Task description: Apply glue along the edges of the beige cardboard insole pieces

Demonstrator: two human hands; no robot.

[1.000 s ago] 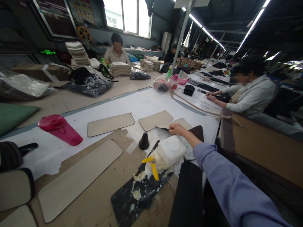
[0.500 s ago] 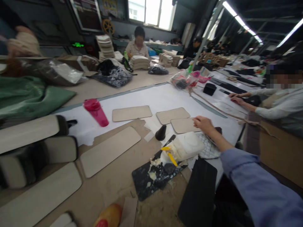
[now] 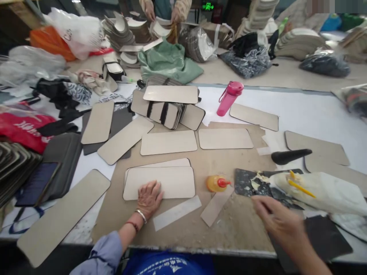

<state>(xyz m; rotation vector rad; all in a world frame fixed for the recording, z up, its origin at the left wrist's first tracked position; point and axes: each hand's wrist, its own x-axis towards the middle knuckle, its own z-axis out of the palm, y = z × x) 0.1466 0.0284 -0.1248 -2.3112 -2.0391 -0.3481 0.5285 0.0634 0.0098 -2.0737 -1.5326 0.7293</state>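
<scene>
My left hand (image 3: 149,198) lies flat, fingers spread, on the near right part of a beige rounded panel (image 3: 174,179), which rests on another one. My right hand (image 3: 279,219) is bent and blurred, above the table's right side, its fingers curled; whether anything is in it is hidden. Just beyond it are a glue-spotted black board (image 3: 243,182) and a white container (image 3: 332,189) with yellow-handled tools. Between my hands stands a yellow bottle with a red tip (image 3: 215,183), by a small tan strip (image 3: 217,206). A pale strip (image 3: 177,213) lies near my left hand.
More beige panels (image 3: 169,142) are spread around. Beyond them are a stack of panels (image 3: 169,114) and a pink bottle (image 3: 230,98). A black pointed object (image 3: 291,156) lies at right, a phone (image 3: 37,183) at left. A co-worker's hands (image 3: 163,11) handle pieces at the back.
The view has swung left and down. My left hand has come into view on the panel. My right hand has left the far right panel and is now nearer the front edge.
</scene>
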